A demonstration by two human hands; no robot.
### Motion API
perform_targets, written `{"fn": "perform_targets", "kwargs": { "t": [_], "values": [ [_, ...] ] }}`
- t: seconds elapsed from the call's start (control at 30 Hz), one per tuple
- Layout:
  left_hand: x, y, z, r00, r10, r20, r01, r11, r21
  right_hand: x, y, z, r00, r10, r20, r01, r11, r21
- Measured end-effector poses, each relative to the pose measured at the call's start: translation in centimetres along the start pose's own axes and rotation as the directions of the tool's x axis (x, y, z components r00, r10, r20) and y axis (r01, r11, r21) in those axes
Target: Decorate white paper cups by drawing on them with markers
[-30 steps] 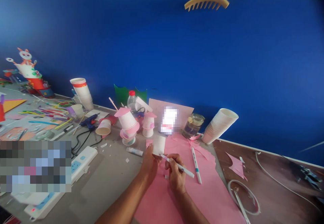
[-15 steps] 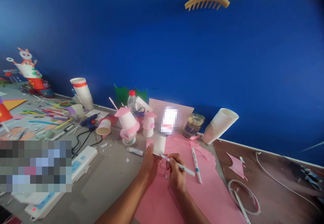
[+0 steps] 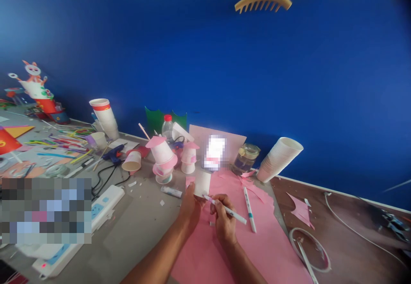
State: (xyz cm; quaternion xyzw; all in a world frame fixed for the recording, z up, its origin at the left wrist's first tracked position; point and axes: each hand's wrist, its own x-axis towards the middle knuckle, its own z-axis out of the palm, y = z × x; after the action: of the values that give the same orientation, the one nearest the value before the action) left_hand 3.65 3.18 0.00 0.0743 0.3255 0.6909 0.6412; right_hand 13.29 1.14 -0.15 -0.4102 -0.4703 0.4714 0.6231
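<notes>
Left hand (image 3: 190, 207) grips white paper cup (image 3: 203, 183); right hand (image 3: 224, 219) pinches marker (image 3: 238, 216), tip at rim. Visible side mostly blank; colouring seems early.

A blue partition (image 3: 199, 52) rises at twelve o'clock, behind a grey tabletop (image 3: 128, 241) at seven and brown tabletop (image 3: 356, 249) at four.

passable: grey table (image 3: 138, 237) between power strip (image 3: 108, 201) and left forearm (image 3: 163, 247) | blocked beyond: pink-topped cup tower (image 3: 162, 157)
</notes>
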Motion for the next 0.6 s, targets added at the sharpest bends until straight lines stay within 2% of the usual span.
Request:
{"fn": "perform_targets", "kwargs": {
  "t": [0.23,0.6],
  "values": [
    [-0.1,0.3,0.0,1.000,-0.027,0.003,0.027,0.998,-0.055,0.3,1.3,-0.3,0.997,0.047,-0.066,-0.036,0.987,0.159],
    [0.1,0.2,-0.3,0.999,-0.040,0.016,0.042,0.996,-0.084,0.3,1.5,-0.3,0.997,0.056,-0.053,-0.049,0.991,0.122]
  ]
}}
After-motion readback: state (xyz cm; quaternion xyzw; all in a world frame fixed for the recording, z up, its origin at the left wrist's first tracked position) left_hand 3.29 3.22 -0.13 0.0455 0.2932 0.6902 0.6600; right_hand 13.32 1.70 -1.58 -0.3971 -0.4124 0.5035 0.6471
